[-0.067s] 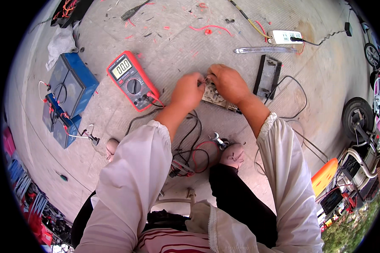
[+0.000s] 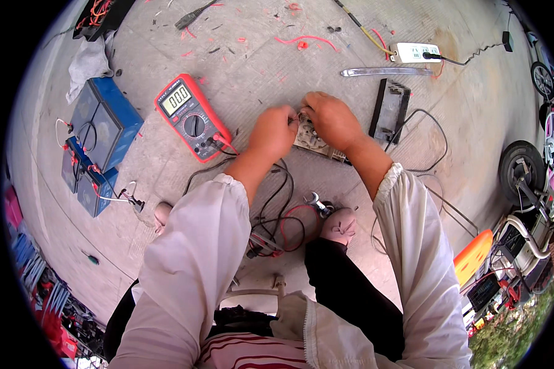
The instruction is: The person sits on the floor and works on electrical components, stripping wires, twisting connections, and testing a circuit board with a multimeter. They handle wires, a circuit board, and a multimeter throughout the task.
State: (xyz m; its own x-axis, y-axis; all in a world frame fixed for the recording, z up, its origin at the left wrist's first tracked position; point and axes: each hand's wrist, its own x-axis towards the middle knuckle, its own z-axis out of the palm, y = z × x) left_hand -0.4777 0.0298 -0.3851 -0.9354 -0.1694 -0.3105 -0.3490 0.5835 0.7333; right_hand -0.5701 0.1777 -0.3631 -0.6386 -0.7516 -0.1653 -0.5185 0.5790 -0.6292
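Observation:
My left hand (image 2: 274,132) is closed in a pinch at the upper left edge of a bare circuit board (image 2: 312,143); a small dark bit shows at its fingertips. My right hand (image 2: 331,120) reaches over the board's right part, fingers bent and pressed together at its top edge beside the left fingertips. What lies between either hand's fingers is too small or hidden to name. Left of my hands lies a red multimeter (image 2: 194,118) with its display lit and a red lead plugged in. An open black plastic case (image 2: 390,112) rests to the right.
Blue battery packs (image 2: 108,123) with loose wires stand at left. Tangled leads (image 2: 283,209) and a wrench (image 2: 316,203) lie near my foot. A white power strip (image 2: 415,53) and a metal bar (image 2: 386,72) are at the upper right. A wheel (image 2: 523,175) stands far right.

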